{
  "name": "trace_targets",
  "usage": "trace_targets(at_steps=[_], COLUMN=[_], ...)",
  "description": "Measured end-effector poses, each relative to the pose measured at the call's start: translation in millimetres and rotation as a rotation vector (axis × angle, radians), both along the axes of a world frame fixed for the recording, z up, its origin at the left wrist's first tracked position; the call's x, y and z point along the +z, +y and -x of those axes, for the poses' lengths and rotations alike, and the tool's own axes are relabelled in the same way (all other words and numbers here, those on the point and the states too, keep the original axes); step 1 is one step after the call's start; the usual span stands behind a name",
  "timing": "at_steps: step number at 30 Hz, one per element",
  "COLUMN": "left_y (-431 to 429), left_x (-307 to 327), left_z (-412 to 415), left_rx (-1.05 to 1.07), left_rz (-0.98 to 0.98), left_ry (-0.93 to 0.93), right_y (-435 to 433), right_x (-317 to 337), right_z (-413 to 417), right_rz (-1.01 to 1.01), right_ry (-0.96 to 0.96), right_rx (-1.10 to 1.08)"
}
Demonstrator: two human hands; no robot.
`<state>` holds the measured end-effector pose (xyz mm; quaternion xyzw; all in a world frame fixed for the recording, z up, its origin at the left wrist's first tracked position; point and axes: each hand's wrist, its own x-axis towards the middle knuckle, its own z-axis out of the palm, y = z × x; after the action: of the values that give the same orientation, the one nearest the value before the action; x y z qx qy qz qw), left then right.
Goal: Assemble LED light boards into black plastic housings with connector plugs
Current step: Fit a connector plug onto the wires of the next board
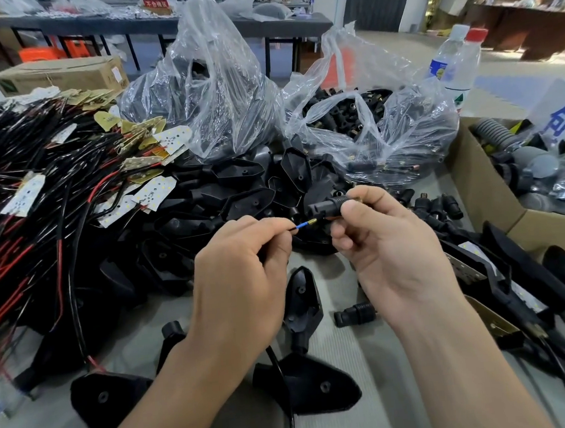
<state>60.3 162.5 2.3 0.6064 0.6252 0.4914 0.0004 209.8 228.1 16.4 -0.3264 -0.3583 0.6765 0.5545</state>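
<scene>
Hands meet over the middle of the table (351, 352). My left hand (242, 276) pinches a thin wire (295, 228) between thumb and forefinger, with the other fingers curled under. The wire's blue-sleeved end, with its brass tip, points right. My right hand (390, 239) grips a black plug (326, 208) between thumb and fingers, holding it roughly level with its free end toward the left. The brass tip is just beside the plug's lower edge; I cannot tell whether they touch.

Below the hands a housing (302, 302) lies on the table, and a spare plug (355, 314) lies just right of it. Two more housings (103, 398) rest nearer me. Behind the hands is a heap (249, 186) of housings, with wired LED boards (154, 191) piled to its left among black and red leads.

Two clear bags stand beyond, the plug bag (412, 128) on the right and the other bag (218, 84) left of it. Bottles (454, 64) stand at far right, above a cardboard box (483, 183).
</scene>
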Motion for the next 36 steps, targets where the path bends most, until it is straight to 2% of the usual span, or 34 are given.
trace_targets(at_steps=[6, 13, 17, 20, 22, 31, 36], left_y=[0.3, 2.6, 4.1, 3.8, 3.5, 2.1, 2.3], left_x=[1.2, -1.3, -1.9, -2.0, -1.8, -2.6, 3.6], left_z=[1.3, 9.1, 9.5, 9.5, 9.5, 1.4, 4.2], left_rx=[0.02, 0.014, 0.012, 0.035, 0.055, 0.055, 0.05], left_rz=[-0.001, -0.036, -0.055, -0.039, -0.02, 0.05, 0.071], left_ry=[-0.004, 0.006, 0.096, 0.075, 0.066, -0.156, -0.285], right_y=[1.2, -4.5, -5.2, -6.4, -7.4, -12.4, -6.7], right_x=[1.2, 3.1, 3.8, 4.3, 5.2, 2.2, 3.7], right_z=[-2.9, -0.5, 0.2, 0.3, 1.7, 10.6, 4.6], right_rz=[-0.024, -0.219, -0.187, -0.208, -0.197, -0.205, -0.116], right_ry=[-0.011, -0.203, -0.15, -0.198, -0.151, -0.144, -0.041], right_rx=[-0.004, -0.033, -0.023, 0.0, 0.033, 0.024, -0.034])
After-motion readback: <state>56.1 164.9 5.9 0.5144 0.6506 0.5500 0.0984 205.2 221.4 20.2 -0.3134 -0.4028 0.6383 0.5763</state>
